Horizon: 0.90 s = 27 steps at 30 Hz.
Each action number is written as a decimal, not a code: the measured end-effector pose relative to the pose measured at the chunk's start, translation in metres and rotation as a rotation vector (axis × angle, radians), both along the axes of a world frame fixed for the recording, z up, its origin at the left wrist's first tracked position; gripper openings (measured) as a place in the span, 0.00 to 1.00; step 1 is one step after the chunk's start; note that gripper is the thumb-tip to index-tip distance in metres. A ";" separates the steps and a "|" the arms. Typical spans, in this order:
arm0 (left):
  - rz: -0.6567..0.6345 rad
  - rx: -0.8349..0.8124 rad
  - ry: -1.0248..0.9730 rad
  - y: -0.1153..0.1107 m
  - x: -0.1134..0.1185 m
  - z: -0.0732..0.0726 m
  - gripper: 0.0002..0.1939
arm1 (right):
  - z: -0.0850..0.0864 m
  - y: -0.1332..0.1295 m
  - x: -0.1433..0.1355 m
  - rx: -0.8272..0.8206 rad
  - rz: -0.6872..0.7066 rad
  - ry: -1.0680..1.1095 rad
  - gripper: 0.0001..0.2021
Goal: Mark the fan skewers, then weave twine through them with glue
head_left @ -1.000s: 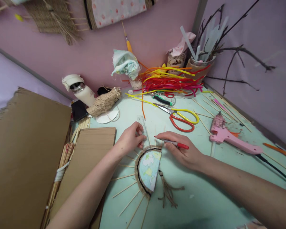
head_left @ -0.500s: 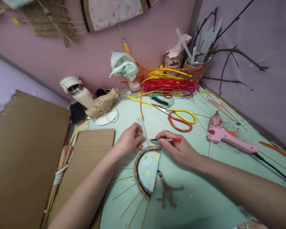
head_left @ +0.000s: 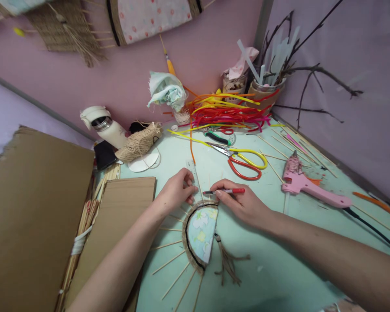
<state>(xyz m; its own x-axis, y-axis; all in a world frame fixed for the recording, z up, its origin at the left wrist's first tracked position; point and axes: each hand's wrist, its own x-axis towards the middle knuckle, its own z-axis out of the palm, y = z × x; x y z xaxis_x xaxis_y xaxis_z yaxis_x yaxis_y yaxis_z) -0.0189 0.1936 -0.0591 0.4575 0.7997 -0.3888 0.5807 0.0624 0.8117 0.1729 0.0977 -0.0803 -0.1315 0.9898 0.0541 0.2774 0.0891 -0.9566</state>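
My right hand (head_left: 235,200) is closed round a red pen (head_left: 238,190), its dark tip pointing left close to a thin stick. Fingers curled, my left hand (head_left: 178,188) grips a clear ruler (head_left: 190,164) that lies along that stick. Below both hands rests a half-round craft piece (head_left: 201,232) with floral cloth, a twine border and a black line. Thin wooden sticks (head_left: 170,261) fan out from its curved edge. A twine tassel (head_left: 229,262) hangs off its straight side. The ruler's lower end is partly hidden by my left fingers.
Scissors (head_left: 247,162) lie beyond my hands, before a heap of coloured strips (head_left: 230,115). A pink glue gun (head_left: 312,186) sits at right, its cord trailing off. Cardboard (head_left: 117,221) covers the left side. Twine (head_left: 139,141) and a white bottle (head_left: 108,130) stand behind it.
The pen and my right hand have shifted very slightly left and down. My left hand stays at the ruler, and the view has moved a little.
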 end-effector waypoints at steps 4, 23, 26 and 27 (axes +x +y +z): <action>-0.001 0.007 -0.011 0.000 -0.001 -0.002 0.11 | 0.000 -0.001 0.000 -0.011 0.006 0.002 0.12; -0.017 0.029 0.011 -0.001 -0.001 0.001 0.11 | -0.001 -0.001 0.000 -0.021 0.018 0.009 0.13; -0.012 0.019 0.009 -0.001 0.000 0.001 0.11 | -0.002 0.000 0.000 -0.027 0.013 0.004 0.13; -0.011 0.016 0.005 -0.001 -0.001 0.001 0.11 | -0.002 0.000 0.000 -0.029 0.008 0.000 0.13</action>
<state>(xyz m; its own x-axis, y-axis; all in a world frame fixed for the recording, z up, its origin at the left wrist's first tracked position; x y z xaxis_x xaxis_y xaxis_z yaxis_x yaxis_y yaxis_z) -0.0194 0.1924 -0.0584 0.4642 0.8008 -0.3784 0.5852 0.0434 0.8097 0.1728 0.0975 -0.0824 -0.1394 0.9899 0.0251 0.2763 0.0632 -0.9590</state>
